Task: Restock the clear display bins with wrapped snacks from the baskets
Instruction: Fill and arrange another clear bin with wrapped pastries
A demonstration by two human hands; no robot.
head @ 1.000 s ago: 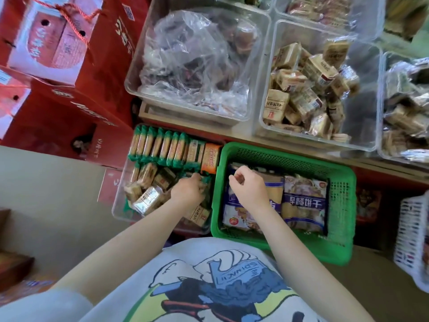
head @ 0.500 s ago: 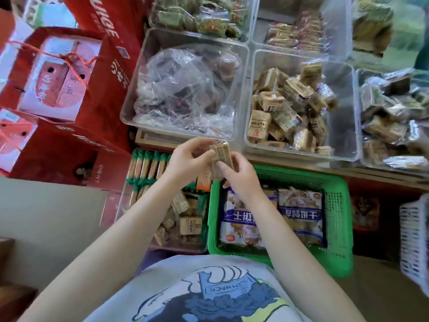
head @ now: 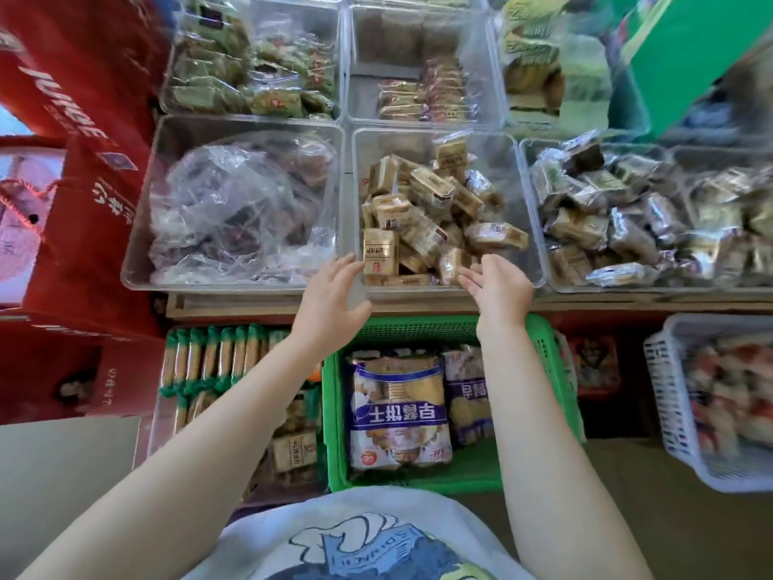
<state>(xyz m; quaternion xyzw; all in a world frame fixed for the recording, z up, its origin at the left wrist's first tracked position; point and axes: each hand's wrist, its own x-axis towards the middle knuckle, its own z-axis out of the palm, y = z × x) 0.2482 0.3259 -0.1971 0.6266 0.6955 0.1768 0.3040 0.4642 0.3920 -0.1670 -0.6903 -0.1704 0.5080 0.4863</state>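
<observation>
Currently, centre frame: left hand [head: 330, 293] and right hand [head: 497, 286], both spread wide and holding nothing, at the near rim of the clear display bin [head: 529, 211] heaped with tan wrapped snacks [head: 422, 211]. Supply: clear basket [head: 154, 429], lower left. Advice: release low over the heap, avoiding spillover into neighbouring bins.

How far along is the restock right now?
Done: the middle bin holds a pile of tan snacks. In hand: nothing; left hand and right hand are open at its front edge. Left: the clear basket below still holds tan packs.
</observation>
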